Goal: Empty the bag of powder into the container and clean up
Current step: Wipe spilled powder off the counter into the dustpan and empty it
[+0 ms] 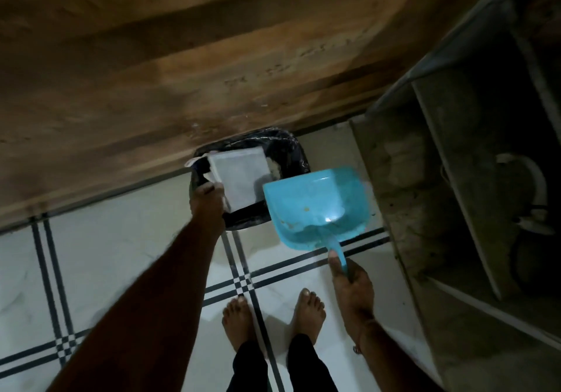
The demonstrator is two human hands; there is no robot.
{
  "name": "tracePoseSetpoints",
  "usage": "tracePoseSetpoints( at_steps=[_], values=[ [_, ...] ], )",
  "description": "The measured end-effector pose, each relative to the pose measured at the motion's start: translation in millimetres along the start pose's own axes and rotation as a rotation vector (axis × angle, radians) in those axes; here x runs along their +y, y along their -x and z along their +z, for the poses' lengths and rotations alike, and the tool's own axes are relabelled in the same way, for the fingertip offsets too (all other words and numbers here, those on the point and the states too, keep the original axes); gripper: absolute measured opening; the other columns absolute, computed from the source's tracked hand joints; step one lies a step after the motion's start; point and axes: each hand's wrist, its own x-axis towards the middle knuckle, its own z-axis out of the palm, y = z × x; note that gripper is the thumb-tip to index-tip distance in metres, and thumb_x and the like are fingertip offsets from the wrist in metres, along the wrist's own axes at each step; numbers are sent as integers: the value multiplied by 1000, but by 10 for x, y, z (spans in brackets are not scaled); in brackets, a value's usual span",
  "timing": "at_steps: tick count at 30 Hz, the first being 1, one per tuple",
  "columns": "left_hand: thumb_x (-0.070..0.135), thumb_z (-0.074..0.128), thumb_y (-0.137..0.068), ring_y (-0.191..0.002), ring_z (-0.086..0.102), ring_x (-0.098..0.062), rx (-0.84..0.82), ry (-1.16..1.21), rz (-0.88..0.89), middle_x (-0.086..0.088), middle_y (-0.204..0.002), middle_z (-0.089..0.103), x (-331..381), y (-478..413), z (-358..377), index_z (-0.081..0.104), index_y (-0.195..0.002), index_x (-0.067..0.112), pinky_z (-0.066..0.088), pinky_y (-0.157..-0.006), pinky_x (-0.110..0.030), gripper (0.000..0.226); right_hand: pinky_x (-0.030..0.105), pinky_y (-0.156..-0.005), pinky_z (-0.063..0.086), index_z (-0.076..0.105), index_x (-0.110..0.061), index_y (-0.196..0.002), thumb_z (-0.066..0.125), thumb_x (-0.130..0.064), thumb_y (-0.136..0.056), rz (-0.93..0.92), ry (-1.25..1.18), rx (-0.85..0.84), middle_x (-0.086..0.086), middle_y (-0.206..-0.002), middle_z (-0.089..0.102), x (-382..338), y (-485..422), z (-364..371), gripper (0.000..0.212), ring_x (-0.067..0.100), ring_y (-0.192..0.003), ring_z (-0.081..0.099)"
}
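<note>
I look straight down at a bin lined with a black bag (291, 145) on the tiled floor against a wooden panel. My left hand (208, 200) grips a whitish, flat plastic bag (239, 176) by its lower left corner and holds it over the bin's opening. My right hand (352, 282) is closed around the handle of a turquoise dustpan (318, 206), whose pan hangs over the bin's right rim. A few brownish specks lie in the pan. Some pale powder (274, 168) shows inside the bin beside the bag.
A wooden panel (182, 57) fills the top of the view. A grey concrete shelf unit (455, 179) with a white round object stands at the right. My bare feet (273, 315) stand on white tiles with dark lines (243, 282).
</note>
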Motion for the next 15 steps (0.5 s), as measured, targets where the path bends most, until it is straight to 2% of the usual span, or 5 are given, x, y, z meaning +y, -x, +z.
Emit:
tracePoseSetpoints(
  at_steps=[2, 7, 10, 12, 15],
  values=[
    [15, 67, -98, -65, 59, -14, -8, -15, -52, -4, -81, 64, 35, 72, -6, 64, -100, 20, 46, -49, -19, 6, 32, -62, 52, 65, -19, -72, 67, -65, -85, 7, 44, -14, -5, -65, 63, 0, -48, 45, 48, 12, -64, 61],
    [32, 75, -92, -103, 65, -22, -64, -296, 98, -3, -117, 66, 371, 690, -221, 62, -132, 16, 54, -95, -35, 45, 47, -83, 62, 73, -25, -90, 49, -91, -77, 34, 95, -65, 3, -89, 75, -138, 150, -48, 72, 27, -87, 73],
    [37, 72, -94, -112, 64, -24, -115, -528, 266, -2, -119, 67, 647, 1308, -360, 58, -136, 18, 48, -97, -33, 49, 45, -88, 61, 74, -28, -104, 51, -82, -86, 49, 63, -60, -2, -96, 76, -414, 498, -350, 62, 23, -94, 72],
    [39, 69, -96, -121, 63, -28, -188, -670, 388, -7, -131, 67, 828, 1730, -414, 56, -140, 17, 47, -98, -35, 51, 37, -80, 60, 74, -24, -107, 62, -69, -90, 77, -57, -57, -4, -93, 75, -653, 767, -600, 49, 19, -88, 70],
    [37, 67, -96, -126, 61, -31, -293, -862, 581, -11, -136, 65, 1112, 2475, -506, 55, -143, 15, 49, -102, -41, 53, 22, -52, 48, 68, -11, -95, 68, -38, -99, 145, -248, -131, 5, -70, 59, -1038, 1296, -1145, 27, 15, -59, 53]
  ],
)
